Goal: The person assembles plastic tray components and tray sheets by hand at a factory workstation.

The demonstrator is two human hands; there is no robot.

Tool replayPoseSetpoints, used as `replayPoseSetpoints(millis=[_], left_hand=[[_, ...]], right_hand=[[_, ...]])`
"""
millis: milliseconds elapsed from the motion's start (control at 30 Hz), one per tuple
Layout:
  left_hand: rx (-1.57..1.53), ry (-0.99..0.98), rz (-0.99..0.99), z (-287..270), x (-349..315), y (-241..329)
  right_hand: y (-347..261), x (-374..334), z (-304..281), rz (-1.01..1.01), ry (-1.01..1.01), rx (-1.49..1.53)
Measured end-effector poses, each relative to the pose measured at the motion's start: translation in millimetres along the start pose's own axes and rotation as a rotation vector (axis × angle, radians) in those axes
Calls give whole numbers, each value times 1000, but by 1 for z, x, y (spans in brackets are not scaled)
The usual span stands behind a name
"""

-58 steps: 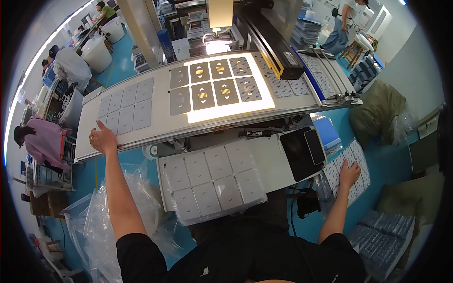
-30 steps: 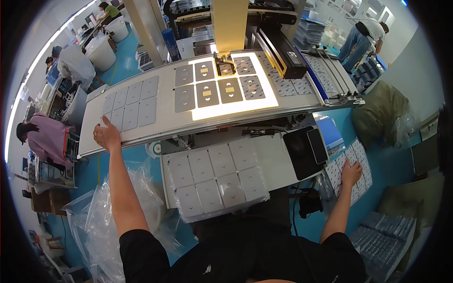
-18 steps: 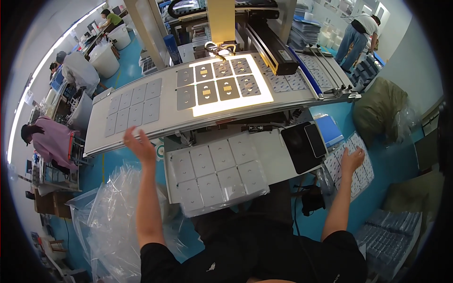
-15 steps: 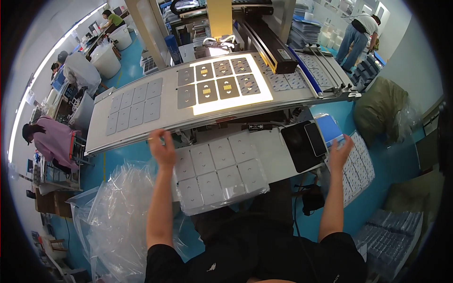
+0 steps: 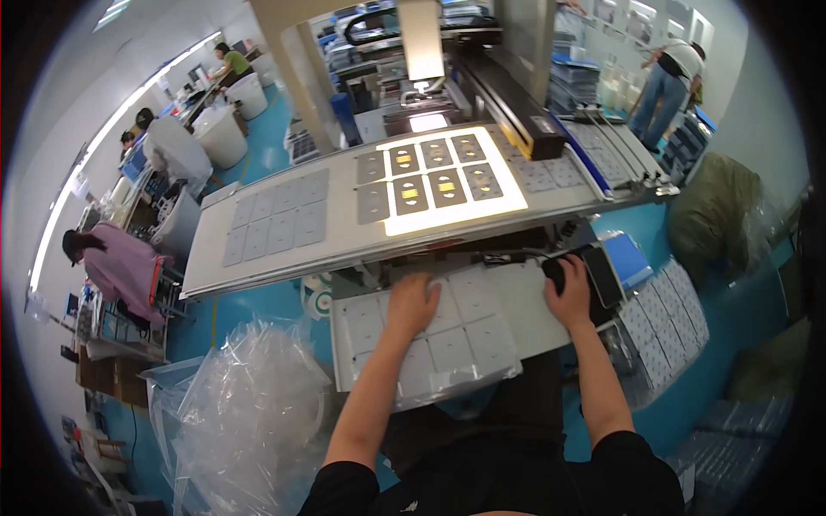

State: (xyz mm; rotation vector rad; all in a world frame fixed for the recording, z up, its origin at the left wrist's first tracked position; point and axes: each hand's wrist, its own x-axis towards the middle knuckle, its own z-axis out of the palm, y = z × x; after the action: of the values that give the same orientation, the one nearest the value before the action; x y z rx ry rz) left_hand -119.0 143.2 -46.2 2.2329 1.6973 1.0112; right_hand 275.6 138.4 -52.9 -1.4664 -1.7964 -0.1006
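My left hand lies over the far edge of a plastic-wrapped stack of pale grey card sheets, its fingers stretched out. On the low shelf to the right, my right hand is curled over a black computer mouse, partly covering it. A black phone lies just right of that hand, beside a blue box. Beyond the hands, the machine bed carries a plain grey panel of cards on the left and dark cards with gold patches under bright light.
A black-and-yellow gantry arm spans the bed's right side. Clear plastic bags heap up at left. Patterned sheets stand low on the right, near a large olive sack. Several people work in the background.
My left hand has moved right, from beside the sheet stack onto it. My right hand has left the blue box and gone left onto the mouse. The view has shifted slightly.
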Motion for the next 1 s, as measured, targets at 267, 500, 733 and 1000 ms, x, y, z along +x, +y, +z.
replayPoseSetpoints(millis=[267, 500, 733, 1000], left_hand=[[31, -71, -41, -14, 3, 5], [16, -99, -18, -13, 6, 1], [1, -123, -20, -14, 8, 1], [-28, -99, -10, -16, 8, -1]], right_hand=[[1, -3, 5, 107, -42, -37], [-2, 0, 8, 198, -50, -34], [-3, 5, 5, 190, -46, -53], [-1, 2, 7, 210, -49, -37]])
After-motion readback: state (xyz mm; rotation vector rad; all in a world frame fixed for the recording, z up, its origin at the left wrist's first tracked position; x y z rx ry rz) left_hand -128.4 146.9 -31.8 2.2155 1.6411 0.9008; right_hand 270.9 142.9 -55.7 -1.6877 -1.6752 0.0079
